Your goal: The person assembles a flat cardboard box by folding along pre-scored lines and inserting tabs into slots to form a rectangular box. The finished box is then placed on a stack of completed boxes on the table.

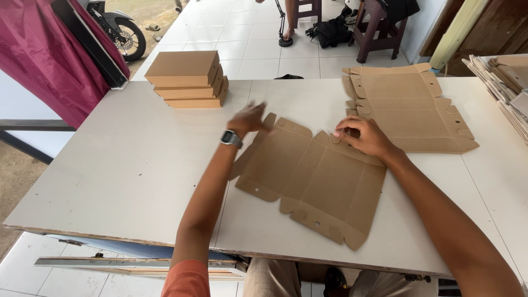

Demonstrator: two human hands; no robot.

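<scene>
A flat, unfolded brown cardboard box blank [313, 176] lies on the white table [126, 165] in front of me. My left hand [248, 118], with a wristwatch on the wrist, hovers blurred over the blank's far left corner, fingers apart, holding nothing. My right hand [366, 137] rests on the blank's far right edge, fingertips pressing a flap. A second flat blank [407, 107] lies beyond my right hand.
A stack of three folded brown boxes [190, 80] stands at the table's far left. More flat cardboard is piled at the right edge [503, 77]. Beyond the table are a tiled floor, dark stools [379, 30] and a motorbike wheel [129, 36].
</scene>
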